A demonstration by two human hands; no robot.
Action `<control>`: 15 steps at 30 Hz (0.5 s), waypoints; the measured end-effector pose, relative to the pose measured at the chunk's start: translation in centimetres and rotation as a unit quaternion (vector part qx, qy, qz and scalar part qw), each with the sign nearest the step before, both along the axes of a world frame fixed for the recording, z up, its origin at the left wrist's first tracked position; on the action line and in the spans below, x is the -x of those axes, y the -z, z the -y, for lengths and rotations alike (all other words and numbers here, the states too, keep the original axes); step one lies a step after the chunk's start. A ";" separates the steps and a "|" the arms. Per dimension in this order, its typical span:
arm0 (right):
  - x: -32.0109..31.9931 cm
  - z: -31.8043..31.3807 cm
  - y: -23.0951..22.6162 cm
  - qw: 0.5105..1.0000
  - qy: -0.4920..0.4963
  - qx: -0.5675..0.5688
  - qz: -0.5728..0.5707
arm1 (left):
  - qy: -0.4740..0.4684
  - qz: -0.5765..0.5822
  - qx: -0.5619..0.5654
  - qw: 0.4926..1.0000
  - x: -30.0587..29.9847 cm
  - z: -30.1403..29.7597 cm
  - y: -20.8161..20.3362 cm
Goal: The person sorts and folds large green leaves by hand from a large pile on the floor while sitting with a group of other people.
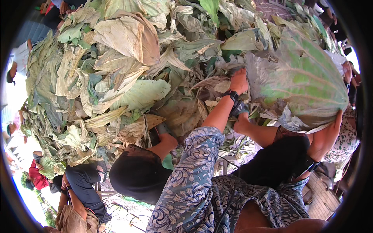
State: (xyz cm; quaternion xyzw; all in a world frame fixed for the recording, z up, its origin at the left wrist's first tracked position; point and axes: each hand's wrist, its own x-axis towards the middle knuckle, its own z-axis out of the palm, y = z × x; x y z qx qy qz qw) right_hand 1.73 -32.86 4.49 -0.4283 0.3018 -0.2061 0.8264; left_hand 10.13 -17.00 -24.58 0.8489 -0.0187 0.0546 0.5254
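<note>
A big rounded bundle of green leaves point(301, 79) is held up at the right, against a huge heap of wilted green and pale leaves point(116, 77). My left hand point(239, 80), with a black band on the wrist and a blue patterned sleeve behind it, grips the bundle's left edge, its fingers buried among the leaves. My right hand point(337, 118) props the bundle from below at its right edge. Another bare forearm point(254, 131) lies between my arms; I cannot tell whose it is.
A person in a dark hat point(136, 174) below the heap reaches an arm into the leaves. Further left are a crouching person in black trousers point(83, 182) and one in red point(37, 176). More people stand at the top left and along the right rim.
</note>
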 end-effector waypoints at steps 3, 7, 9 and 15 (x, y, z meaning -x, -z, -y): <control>0.5 0.6 -0.5 1.000 0.019 0.005 -0.004 | 0.178 -0.080 0.142 0.970 0.0 -2.9 -0.6; 0.2 -0.7 -0.8 0.998 0.064 0.023 -0.005 | -0.176 -0.011 -0.164 0.971 -1.4 -14.6 3.6; 0.4 0.4 -0.5 0.999 0.050 0.008 0.001 | -0.202 -0.174 -0.338 0.903 0.0 -21.4 4.8; 0.6 0.8 -0.3 0.999 0.018 -0.025 0.018 | -0.076 -0.282 -0.498 0.816 5.8 -28.1 5.6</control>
